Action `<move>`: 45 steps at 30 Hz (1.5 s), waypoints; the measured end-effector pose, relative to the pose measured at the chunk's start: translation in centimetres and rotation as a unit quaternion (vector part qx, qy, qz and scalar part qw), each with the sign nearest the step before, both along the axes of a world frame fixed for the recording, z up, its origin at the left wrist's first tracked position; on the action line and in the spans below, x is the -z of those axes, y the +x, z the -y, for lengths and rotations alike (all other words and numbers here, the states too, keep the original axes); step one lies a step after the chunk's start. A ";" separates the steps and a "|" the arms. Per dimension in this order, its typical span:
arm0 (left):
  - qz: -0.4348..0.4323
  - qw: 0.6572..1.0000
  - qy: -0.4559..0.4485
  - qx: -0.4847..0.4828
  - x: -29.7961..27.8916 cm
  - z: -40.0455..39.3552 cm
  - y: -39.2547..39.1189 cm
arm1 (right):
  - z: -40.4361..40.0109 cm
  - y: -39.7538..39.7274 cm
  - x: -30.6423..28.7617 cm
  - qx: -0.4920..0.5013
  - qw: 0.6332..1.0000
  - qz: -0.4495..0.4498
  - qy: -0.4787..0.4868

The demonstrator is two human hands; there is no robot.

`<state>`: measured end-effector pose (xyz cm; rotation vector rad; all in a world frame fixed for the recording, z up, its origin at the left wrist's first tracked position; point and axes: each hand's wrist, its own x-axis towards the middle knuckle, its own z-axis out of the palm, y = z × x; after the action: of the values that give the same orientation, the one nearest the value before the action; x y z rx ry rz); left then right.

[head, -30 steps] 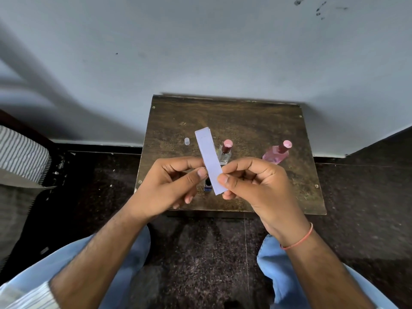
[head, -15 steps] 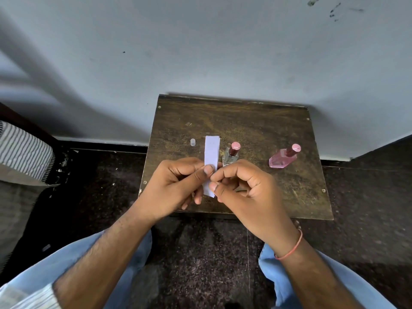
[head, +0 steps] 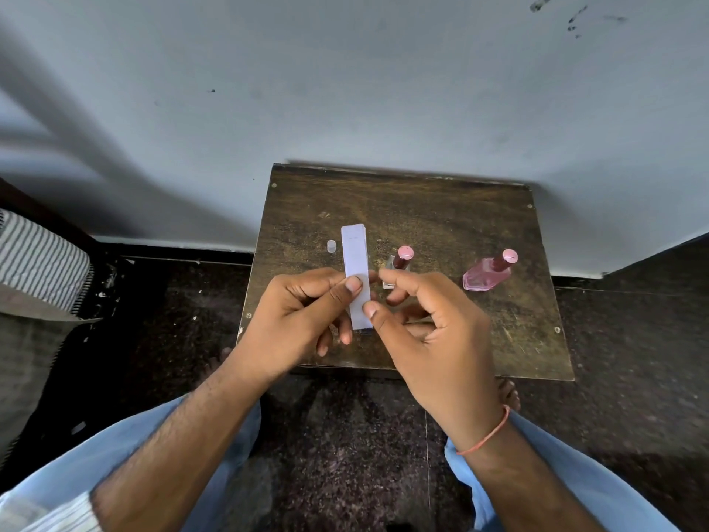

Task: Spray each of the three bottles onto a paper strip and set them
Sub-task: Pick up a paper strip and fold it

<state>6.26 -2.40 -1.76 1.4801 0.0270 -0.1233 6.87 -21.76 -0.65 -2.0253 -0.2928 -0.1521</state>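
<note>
Both hands are working w/ the strip (head: 356,274) above the table (head: 441,209): left hand (head: 295,320) is pinching it upright, right hand (head: 433,332) is touching its edge w/ thumb, fingers loosely curled. Clear bottle (head: 399,264) is standing at 3 o'clock of strip, pink bottle (head: 487,272) farther right, cap (head: 331,245) at 9.

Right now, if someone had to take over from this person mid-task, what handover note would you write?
Left hand: pinches the paper strips, held upright over the table.
Right hand: thumb touches the strips' lower edge, fingers loosely curled, holding no bottle.
Clear bottle with pink cap stands just behind the right hand's fingers; the pink bottle stands further right. A small clear cap sits left of the strips. A dark object shows just below the strips; whether it is the third bottle cannot be told.
Done: strips in hand; sprayed or not cannot be told.
Left: spray each bottle onto a strip and set them down.
</note>
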 end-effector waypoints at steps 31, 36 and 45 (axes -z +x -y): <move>-0.017 0.999 -0.013 -0.033 -0.1 0.0 0.1 | -1.7 -0.8 -1.0 -0.010 0.957 -0.205 0.205; 0.007 1.000 -0.029 -0.004 -0.3 -0.2 0.2 | -1.6 -0.8 -1.4 -0.048 0.928 -0.272 0.250; 0.116 0.991 0.059 -0.028 -0.1 -1.2 0.6 | -1.5 -0.8 -2.2 -0.128 0.879 -0.372 0.269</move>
<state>6.88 -1.22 -1.63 1.6017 -0.1142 0.0976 6.06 -20.29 1.56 -1.3409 -0.0120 0.6421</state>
